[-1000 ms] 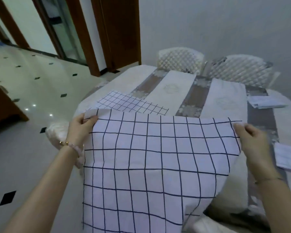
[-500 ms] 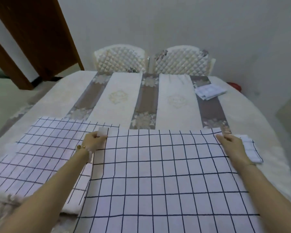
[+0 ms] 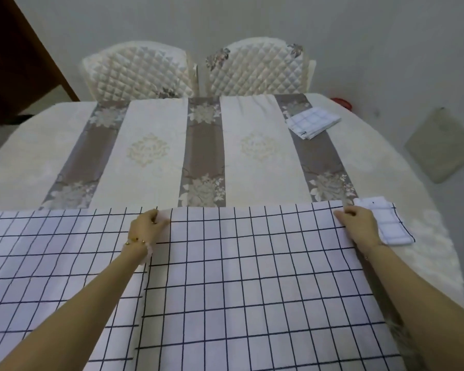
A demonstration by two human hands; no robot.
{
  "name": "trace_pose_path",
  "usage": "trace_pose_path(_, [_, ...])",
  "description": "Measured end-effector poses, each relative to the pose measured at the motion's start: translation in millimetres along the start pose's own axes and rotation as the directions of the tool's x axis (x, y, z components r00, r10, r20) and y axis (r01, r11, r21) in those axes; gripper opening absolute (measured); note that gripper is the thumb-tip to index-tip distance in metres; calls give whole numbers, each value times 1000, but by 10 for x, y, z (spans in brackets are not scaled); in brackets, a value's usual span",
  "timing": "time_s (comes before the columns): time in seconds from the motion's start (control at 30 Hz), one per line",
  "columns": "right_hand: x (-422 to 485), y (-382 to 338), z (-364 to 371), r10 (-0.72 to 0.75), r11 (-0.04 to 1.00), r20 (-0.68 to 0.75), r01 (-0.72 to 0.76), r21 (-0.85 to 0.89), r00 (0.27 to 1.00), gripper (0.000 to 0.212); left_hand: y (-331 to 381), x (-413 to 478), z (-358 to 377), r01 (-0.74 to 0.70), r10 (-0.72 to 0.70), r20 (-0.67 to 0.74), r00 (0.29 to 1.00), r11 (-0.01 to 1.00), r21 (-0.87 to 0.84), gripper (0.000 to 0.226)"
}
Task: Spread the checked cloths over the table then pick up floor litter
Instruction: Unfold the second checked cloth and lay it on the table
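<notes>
A white cloth with dark checks (image 3: 252,285) lies flat over the near part of the table (image 3: 156,156). My left hand (image 3: 145,226) pinches its far left corner, and my right hand (image 3: 359,223) pinches its far right corner. A second checked cloth (image 3: 51,258) lies spread to the left, its right edge under the first cloth. A small folded checked cloth (image 3: 386,223) sits just right of my right hand. Another folded checked cloth (image 3: 312,122) rests at the far right of the table.
The table wears a cream and brown-grey striped floral cover. Two quilted cream chairs (image 3: 142,73) (image 3: 257,66) stand at its far side against the wall. A beige square pad (image 3: 445,145) lies on the floor at right. A dark wooden door (image 3: 16,54) is far left.
The cloth I held up in the air a second ago now lies flat on the table beside the left cloth. My view swung right toward the table and wall; my hands stay on its corners.
</notes>
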State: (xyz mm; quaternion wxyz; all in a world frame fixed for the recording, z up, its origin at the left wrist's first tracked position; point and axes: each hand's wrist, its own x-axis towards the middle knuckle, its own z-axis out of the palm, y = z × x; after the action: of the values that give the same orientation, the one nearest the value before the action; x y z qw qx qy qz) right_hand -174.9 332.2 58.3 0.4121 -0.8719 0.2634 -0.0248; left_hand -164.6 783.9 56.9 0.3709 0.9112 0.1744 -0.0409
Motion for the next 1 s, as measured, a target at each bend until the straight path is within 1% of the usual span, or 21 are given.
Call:
trace_pose_path(0.07, [62, -42, 38, 1, 999, -15, -1, -42, 1000, 14, 4, 67, 25, -9, 10, -11, 1000, 999, 53, 23])
trace_pose_path(0.17, [128, -97, 86, 16, 994, -37, -20, -103, 999, 24, 6, 114, 54, -42, 46, -24, 999, 991, 130, 20])
trace_pose_path(0.23, [140, -125, 110, 28, 991, -46, -34, -133, 999, 27, -23, 137, 71, -69, 75, -36, 997, 987, 148, 20])
trace_pose_path(0.3, [147, -121, 127, 34, 987, -51, -41, -154, 998, 27, -66, 164, 88, -91, 99, -42, 994, 984, 151, 21])
trace_pose_path(0.43, [145, -85, 147, 26, 984, -57, -36, -172, 998, 25, -82, 206, 113, -84, 96, -57, 994, 979, 184, 23])
trace_pose_path(0.5, [134, -87, 159, 23, 987, -62, -33, -156, 998, 28, -72, 220, 126, -74, 88, -63, 994, 978, 196, 17])
trace_pose_path(0.53, [131, -90, 168, 7, 991, -73, -17, -129, 997, 31, -67, 206, 125, -71, 88, -84, 993, 979, 190, 24])
trace_pose_path(0.57, [124, -100, 172, -23, 994, -99, 12, -106, 995, 35, -59, 170, 119, -64, 86, -123, 989, 982, 177, 36])
trace_pose_path(0.6, [103, -110, 164, -56, 994, -138, 42, -105, 989, 39, -49, 103, 109, -64, 92, -164, 982, 983, 172, 43])
trace_pose_path(0.67, [-13, -128, 156, -134, 982, -186, 105, -155, 973, 41, -43, -112, 99, -145, 193, -200, 961, 961, 234, 42])
trace_pose_path(0.7, [-118, -123, 173, -179, 974, -178, 149, -172, 968, 38, -64, -254, 114, -217, 274, -173, 946, 933, 287, 38])
trace_pose_path(0.77, [-433, -105, 265, -267, 957, -95, 252, -145, 959, 31, -153, -614, 207, -364, 411, -56, 910, 856, 367, 28])
trace_pose_path(0.8, [-629, -96, 335, -319, 941, -24, 314, -123, 947, 28, -205, -807, 281, -415, 448, 7, 894, 821, 393, 31])
trace_pose_path(0.83, [-829, -86, 415, -388, 911, 56, 392, -125, 920, 27, -268, -978, 370, -456, 469, 75, 880, 787, 415, 39])
trace_pose_path(0.9, [-1156, -48, 586, -514, 822, 195, 544, -166, 836, 32, -378, -1218, 554, -493, 460, 194, 866, 726, 479, 55])
trace_pose_path(0.93, [-1276, -21, 661, -550, 784, 244, 594, -180, 799, 35, -419, -1281, 619, -489, 439, 225, 870, 705, 513, 60])
trace_pose_path(1.0, [-1416, 38, 777, -603, 703, 305, 672, -232, 737, 44, -440, -1313, 668, -461, 394, 244, 886, 697, 549, 64])
